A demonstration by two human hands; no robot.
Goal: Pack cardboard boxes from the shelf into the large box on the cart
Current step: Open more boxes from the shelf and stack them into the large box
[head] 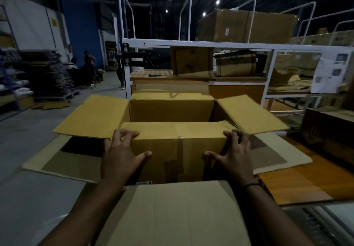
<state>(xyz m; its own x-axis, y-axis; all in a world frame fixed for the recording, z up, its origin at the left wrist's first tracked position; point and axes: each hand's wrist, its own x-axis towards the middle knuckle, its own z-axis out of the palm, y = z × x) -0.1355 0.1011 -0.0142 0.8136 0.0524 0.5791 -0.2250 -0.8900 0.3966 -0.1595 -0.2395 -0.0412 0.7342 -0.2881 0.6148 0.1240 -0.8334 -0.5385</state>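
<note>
Bare forearms, left hand (122,157), right hand (234,156) — thin dark wristband (253,185) (on the right wrist)

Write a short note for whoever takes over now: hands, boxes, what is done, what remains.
Left grip holds the left end of the taped brown cardboard box; right grip holds its right end, fingers curled over the top edge.
That box sits in the mouth of the large open cardboard box, near side; space shows behind it.
Done: one box nearly in; whether it rests on the bottom, I cannot tell.
Left: release it, bring more brown cardboard boxes from the white metal shelf.
</note>
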